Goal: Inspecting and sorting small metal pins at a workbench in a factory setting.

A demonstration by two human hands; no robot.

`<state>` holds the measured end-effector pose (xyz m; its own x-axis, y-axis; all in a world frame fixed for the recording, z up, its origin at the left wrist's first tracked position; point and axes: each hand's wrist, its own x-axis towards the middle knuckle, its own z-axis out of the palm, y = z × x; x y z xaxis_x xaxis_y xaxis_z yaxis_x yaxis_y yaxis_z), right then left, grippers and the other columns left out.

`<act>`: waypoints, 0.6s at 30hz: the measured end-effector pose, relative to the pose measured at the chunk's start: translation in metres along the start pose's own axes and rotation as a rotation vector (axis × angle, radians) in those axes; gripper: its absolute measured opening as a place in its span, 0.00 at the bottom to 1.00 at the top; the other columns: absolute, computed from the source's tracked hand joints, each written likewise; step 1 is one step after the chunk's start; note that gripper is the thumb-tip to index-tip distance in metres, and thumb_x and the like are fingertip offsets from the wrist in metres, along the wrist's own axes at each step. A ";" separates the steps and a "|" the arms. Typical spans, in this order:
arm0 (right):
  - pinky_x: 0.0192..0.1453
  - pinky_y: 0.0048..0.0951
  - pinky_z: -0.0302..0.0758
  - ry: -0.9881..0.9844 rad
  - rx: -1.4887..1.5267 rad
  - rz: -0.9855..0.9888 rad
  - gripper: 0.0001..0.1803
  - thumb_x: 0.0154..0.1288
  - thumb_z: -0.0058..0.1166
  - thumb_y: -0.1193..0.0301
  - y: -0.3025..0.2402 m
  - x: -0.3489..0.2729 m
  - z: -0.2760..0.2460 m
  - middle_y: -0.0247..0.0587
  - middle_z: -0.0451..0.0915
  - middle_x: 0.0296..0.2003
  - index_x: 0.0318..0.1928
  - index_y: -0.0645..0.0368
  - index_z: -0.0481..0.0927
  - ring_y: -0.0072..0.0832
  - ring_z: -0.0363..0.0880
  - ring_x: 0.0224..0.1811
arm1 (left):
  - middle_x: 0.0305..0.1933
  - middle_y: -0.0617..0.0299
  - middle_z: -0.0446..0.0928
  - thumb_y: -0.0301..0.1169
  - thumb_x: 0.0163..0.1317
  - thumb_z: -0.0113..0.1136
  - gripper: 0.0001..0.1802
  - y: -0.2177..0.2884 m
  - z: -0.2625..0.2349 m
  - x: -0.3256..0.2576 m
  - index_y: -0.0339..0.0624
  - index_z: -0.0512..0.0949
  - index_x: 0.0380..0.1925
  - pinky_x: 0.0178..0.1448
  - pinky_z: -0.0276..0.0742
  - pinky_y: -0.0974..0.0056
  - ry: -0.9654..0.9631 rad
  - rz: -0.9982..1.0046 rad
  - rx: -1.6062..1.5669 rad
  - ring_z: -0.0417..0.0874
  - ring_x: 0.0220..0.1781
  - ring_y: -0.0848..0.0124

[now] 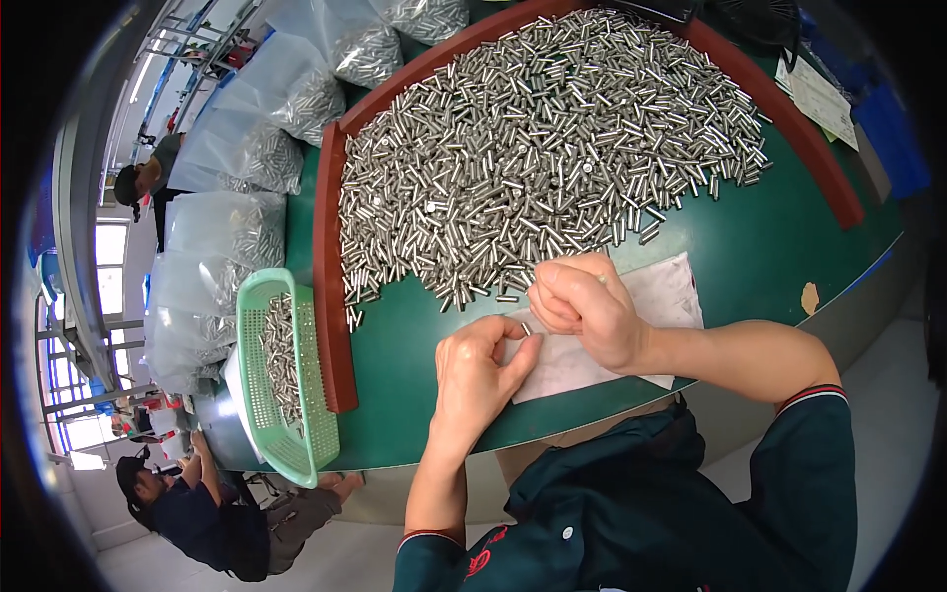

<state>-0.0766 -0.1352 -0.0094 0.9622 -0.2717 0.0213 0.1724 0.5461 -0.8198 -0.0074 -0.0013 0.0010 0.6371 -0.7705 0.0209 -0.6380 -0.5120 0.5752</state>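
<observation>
A big heap of small shiny metal pins (552,138) covers the green table (779,237). My left hand (478,375) pinches one small metal pin (527,329) between thumb and forefinger, just over a white sheet of paper (671,296). Close beside it, my right hand (582,306) is curled with its fingers closed; it seems to hold a few pins, but they are hidden. The two hands almost touch at the near edge of the heap.
A red-brown raised rim (330,286) borders the table on the left and back. A green perforated basket (281,375) with pins hangs off the left edge. Clear bags of pins (256,128) lie beyond. Two other people (187,503) are at the left.
</observation>
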 end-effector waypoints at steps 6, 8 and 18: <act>0.18 0.20 0.47 0.009 0.112 0.004 0.19 0.60 0.33 0.68 -0.005 0.002 -0.004 0.27 0.53 0.08 0.11 0.55 0.55 0.16 0.47 0.12 | 0.11 0.61 0.63 0.28 0.42 0.63 0.08 -0.004 0.004 -0.003 0.38 0.74 0.19 0.18 0.59 0.66 -0.028 0.001 -0.117 0.62 0.12 0.70; 0.18 0.21 0.47 0.032 0.131 0.001 0.19 0.59 0.34 0.68 -0.005 0.002 -0.003 0.28 0.54 0.08 0.11 0.54 0.55 0.16 0.47 0.12 | 0.11 0.61 0.63 0.25 0.42 0.63 0.06 -0.006 0.006 -0.003 0.38 0.74 0.19 0.18 0.59 0.66 0.005 0.062 -0.130 0.63 0.12 0.70; 0.16 0.21 0.46 0.041 0.204 0.014 0.20 0.60 0.33 0.67 0.003 0.002 -0.006 0.28 0.53 0.07 0.11 0.54 0.54 0.17 0.46 0.11 | 0.12 0.61 0.64 0.22 0.42 0.62 0.05 -0.008 0.008 -0.004 0.37 0.75 0.18 0.18 0.58 0.67 0.019 0.046 -0.168 0.63 0.13 0.70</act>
<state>-0.0759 -0.1386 -0.0148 0.9561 -0.2927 -0.0157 0.2025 0.6981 -0.6868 -0.0085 0.0023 -0.0100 0.6182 -0.7833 0.0653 -0.5865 -0.4043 0.7018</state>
